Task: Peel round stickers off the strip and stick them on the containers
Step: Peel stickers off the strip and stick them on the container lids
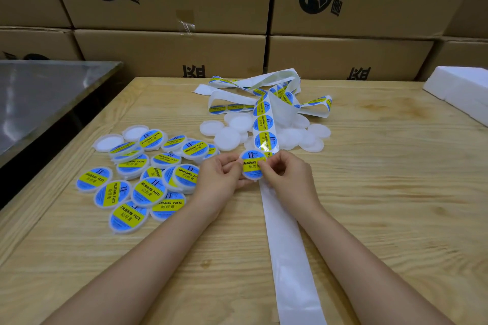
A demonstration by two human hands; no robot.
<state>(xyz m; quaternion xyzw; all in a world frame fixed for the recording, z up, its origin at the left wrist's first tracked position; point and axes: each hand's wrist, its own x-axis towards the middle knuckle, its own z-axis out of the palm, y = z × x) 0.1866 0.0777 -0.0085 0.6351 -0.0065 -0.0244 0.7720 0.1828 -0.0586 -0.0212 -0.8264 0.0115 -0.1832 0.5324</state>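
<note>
Nearest, between the forearms, the bared backing was seen lying flat along the wooden table. Just beyond it a small round container was held: its left rim was gripped by the curled fingers of the left hand, and its right edge was pinched by the right hand, the thumb laid on the round sticker that covered its lid. The container was judged light, thin-walled and fairly stiff, best taken by the rim so that the lid stayed free. The sticker was judged thin, limp and tacky, best lifted by its edge and smoothed outward. To the left a heap of labelled containers was seen. Farther off, the strip was draped over blank containers, with cardboard boxes stacked behind.
</note>
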